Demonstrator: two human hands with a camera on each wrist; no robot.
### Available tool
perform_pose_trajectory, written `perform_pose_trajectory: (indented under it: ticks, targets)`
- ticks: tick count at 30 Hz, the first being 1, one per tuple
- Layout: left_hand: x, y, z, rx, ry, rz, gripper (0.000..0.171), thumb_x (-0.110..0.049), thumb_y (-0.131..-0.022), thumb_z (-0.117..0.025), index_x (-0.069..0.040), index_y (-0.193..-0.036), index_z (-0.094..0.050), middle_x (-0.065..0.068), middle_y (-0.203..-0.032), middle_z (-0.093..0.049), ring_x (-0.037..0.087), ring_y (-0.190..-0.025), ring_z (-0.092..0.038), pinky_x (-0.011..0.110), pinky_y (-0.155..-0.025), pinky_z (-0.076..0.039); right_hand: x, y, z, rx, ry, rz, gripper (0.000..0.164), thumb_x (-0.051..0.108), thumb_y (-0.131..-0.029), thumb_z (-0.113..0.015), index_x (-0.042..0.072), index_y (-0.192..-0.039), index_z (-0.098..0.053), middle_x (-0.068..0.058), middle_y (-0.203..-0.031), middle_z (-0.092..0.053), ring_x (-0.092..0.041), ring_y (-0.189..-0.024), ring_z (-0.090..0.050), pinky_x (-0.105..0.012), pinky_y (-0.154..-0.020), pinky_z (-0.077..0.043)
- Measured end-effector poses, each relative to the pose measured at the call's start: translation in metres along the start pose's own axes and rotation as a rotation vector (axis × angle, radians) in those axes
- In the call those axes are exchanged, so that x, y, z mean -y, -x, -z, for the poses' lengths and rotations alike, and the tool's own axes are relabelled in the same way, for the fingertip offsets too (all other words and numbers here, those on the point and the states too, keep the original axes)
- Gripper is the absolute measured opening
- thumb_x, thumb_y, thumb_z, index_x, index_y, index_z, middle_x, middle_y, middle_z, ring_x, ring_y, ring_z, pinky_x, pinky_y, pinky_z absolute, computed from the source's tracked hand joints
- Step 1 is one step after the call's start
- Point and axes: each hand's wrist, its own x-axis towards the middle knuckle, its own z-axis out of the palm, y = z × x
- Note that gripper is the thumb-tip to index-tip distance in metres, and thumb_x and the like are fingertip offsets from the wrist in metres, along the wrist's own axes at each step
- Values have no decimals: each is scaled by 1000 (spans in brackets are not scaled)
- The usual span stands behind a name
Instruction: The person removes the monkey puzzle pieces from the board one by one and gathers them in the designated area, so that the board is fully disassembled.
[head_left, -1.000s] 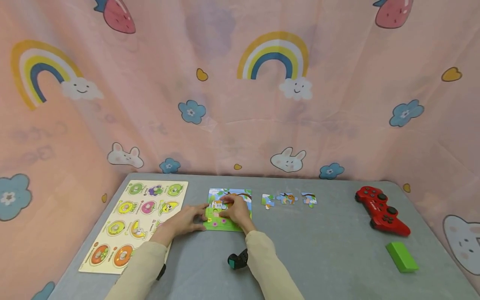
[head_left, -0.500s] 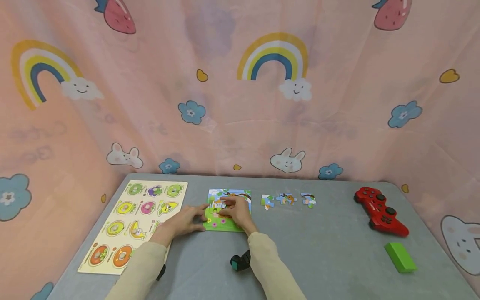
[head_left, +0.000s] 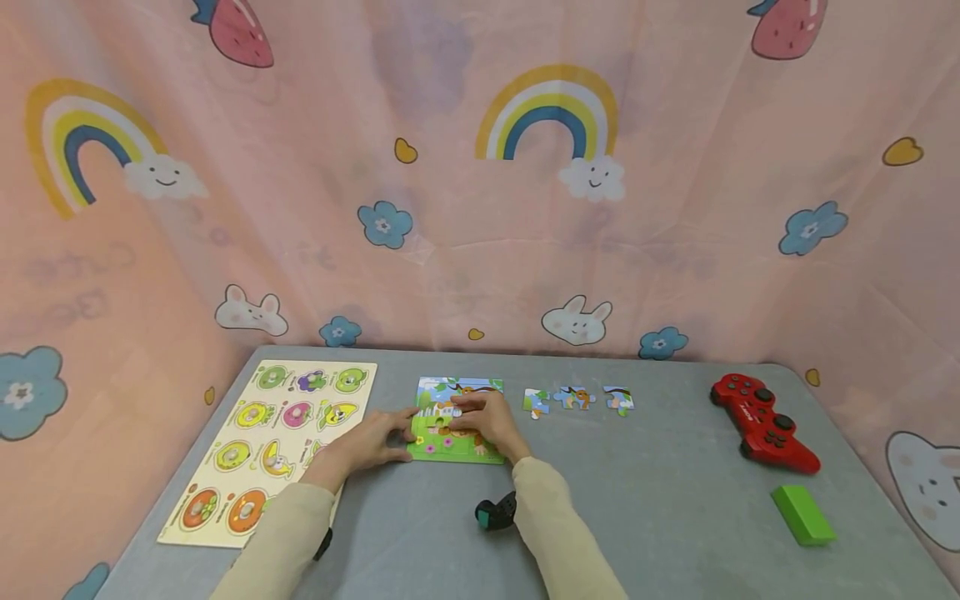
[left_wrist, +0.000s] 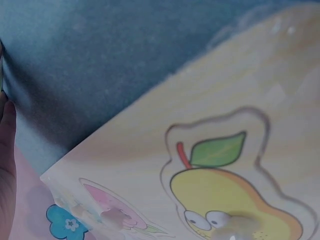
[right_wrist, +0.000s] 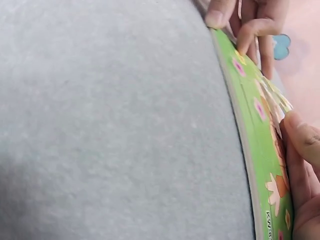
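Note:
A jigsaw puzzle (head_left: 442, 450) in a green-edged tray lies between the two hands, with a square gap in its picture near the middle. My left hand (head_left: 367, 442) holds the tray's left edge, thumb by the near corner and bent fingers further up. In the right wrist view its fingers (right_wrist: 252, 30) touch the tray's border. Over the puzzle's right half, my right hand (head_left: 491, 423) pinches a puzzle piece (right_wrist: 276, 92), which stands tilted up from the picture in the right wrist view. The hand hides part of the picture.
Three loose puzzle pieces (head_left: 575, 397) lie in a row right of the puzzle. A fruit knob board (head_left: 247, 458) is under the left forearm. A red game controller (head_left: 763, 423) and a green block (head_left: 804, 514) sit at the right. A pink printed curtain (head_left: 480, 250) hangs behind the table.
My right hand has shifted slightly right and lifted a puzzle piece, uncovering a gap near the middle of the puzzle. My left hand has stayed at the tray's left edge.

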Motion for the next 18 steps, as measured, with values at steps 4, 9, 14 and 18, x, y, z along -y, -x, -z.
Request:
perform_pose_trajectory:
  ticks: [4,9,14,18]
  targets:
    - [-1,-2,-1,0,-1,3,16,-13,-82,-76,-12,-81,-60,23,-141,-46,36,-123,-50,46,-92,-42,-1,1,8,43,-70,-37,34,0,-77,-78,-5,-109,-69,-20,-108,-68,-31,-98,-64,-33,-79,-52]
    - [-2,-2,0,-8,-13,-10,14,-14,-81,-76,-12,-82,-62,23,-140,-47,36,-121,-52,43,-88,-43,-2,2,21,71,-139,-87,34,-1,-78,-76,-8,-111,-67,-20,-118,-64,-27,-102,-62,-31,-79,-52]
    - [-3,0,0,-17,-18,-12,15,-14,-81,-77,-12,-81,-62,23,-139,-48,33,-117,-55,39,-85,-43,-3,5,36,91,-206,-114,37,-8,-78,-73,-13,-113,-63,-24,-117,-64,-20,-92,-67,-32,-77,-54]
    - [-2,1,0,-12,-9,2,15,-14,-81,-77,-12,-81,-62,22,-140,-47,31,-114,-55,38,-84,-42,-3,7,49,107,-214,-114,38,-9,-78,-73,-15,-114,-61,-24,-116,-64,-12,-87,-67,-31,-77,-54]
